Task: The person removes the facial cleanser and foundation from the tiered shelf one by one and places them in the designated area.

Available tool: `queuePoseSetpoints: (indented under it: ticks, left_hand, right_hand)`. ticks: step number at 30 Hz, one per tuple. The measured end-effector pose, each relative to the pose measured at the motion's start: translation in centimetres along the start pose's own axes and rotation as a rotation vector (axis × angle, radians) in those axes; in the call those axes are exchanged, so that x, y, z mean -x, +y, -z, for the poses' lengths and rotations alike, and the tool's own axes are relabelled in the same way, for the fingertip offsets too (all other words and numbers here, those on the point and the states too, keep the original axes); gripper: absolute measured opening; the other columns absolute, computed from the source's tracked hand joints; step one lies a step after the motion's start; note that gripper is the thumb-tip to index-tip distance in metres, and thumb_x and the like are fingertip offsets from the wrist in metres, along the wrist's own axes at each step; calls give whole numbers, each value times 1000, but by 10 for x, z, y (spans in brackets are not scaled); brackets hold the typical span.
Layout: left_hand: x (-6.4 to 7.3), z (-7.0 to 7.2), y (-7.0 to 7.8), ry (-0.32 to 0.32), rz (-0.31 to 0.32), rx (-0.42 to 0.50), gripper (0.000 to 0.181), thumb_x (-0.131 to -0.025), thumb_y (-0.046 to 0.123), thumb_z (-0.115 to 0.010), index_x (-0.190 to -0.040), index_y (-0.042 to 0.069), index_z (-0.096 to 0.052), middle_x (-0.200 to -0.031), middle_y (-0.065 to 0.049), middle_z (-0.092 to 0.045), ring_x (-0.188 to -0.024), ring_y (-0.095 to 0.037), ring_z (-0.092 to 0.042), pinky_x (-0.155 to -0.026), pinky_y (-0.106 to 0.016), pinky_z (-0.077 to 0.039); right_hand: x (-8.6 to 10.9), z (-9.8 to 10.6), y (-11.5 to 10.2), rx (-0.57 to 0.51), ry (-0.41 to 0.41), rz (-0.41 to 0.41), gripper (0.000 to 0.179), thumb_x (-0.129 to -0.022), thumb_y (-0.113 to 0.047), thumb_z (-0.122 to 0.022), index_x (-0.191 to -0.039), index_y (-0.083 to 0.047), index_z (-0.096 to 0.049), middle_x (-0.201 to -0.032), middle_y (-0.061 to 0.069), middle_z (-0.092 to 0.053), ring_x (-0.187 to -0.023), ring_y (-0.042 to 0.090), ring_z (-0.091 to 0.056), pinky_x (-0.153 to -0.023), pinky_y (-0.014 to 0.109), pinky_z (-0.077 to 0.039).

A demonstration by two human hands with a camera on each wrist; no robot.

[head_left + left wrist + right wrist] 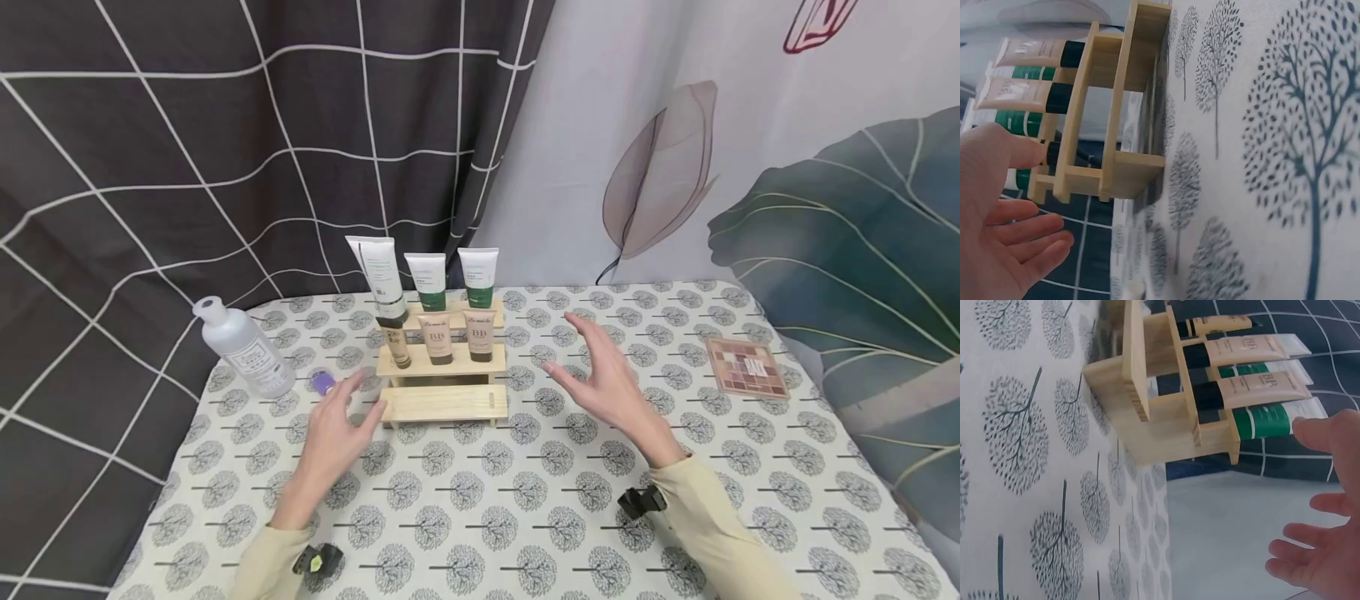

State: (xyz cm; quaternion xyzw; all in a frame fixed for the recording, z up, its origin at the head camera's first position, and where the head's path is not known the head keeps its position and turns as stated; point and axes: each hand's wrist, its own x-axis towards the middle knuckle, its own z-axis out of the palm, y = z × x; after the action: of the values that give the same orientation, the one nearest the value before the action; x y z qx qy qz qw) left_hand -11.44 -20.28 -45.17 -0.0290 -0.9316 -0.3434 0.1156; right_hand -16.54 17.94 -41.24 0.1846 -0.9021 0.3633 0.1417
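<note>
A three-step wooden display stand [446, 403] stands on the table, its lowest step bare. On the top step are a large white tube [380, 271] and two white-and-green tubes [478, 275]. The middle step carries two pinkish BB cream tubes [437, 337] and a small gold tube with black ends [396, 343]. My left hand [330, 437] is spread beside the stand's front left, thumb near the lowest step; contact is unclear. To the right of the stand, my right hand [603, 387] hovers with fingers apart, holding nothing.
A clear bottle with a white cap [251, 354] stands at the back left. Beyond my left fingertips lies a small purple item [323, 382]. An eyeshadow palette [747, 367] lies on the right. Curtains [225, 125] hang behind the table.
</note>
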Motion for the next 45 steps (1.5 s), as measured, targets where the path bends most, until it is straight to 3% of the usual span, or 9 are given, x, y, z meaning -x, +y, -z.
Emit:
queuePoseSetpoints:
  ticks: [13,19,28,37,45]
  left_hand:
    - [-4,-23,-9,-24,73,133,59,-91,19,-75,-141,-3,-52,-136,-29,-60,-117,-45,-65,-99,-51,-57]
    - [-4,-31,-9,-39,125,161,60,-92,22,-75,-141,-3,-51,-139,-28,-58,-119,-43,-65,-100,-51,-56]
    - [-5,-38,-6,1,151,182,60,-91,18,-75,-139,-7,-51,-136,-32,-58,-109,-45,-69,-88,-45,-62]
    - [-4,-43,-9,25,191,196,57,-91,21,-76,-136,-6,-56,-132,-30,-62,-107,-42,-70,-90,-44,-62]
    - [-3,-44,-8,43,228,223,55,-90,22,-77,-135,-4,-58,-131,-28,-64,-110,-40,-70,-93,-43,-61]
  right_hand:
    - [-16,-18,-17,-114,33,37,73,-87,-21,-79,-147,-1,-43,-146,21,-52,-130,37,-52,-112,57,-44]
    - [-26,-27,-24,-238,42,21,66,-88,-16,-78,-144,0,-47,-144,19,-55,-130,36,-55,-111,50,-48]
    - [-36,-48,-26,-396,-19,-33,59,-89,-10,-76,-140,2,-49,-141,22,-57,-129,38,-57,-113,47,-48]
    - [-40,-65,-31,-440,-41,-51,52,-89,-6,-76,-134,2,-53,-136,22,-61,-126,36,-60,-111,46,-50]
    - [-43,-82,-33,-562,-32,-98,40,-90,1,-72,-126,8,-55,-126,27,-64,-116,39,-65,-104,44,-56]
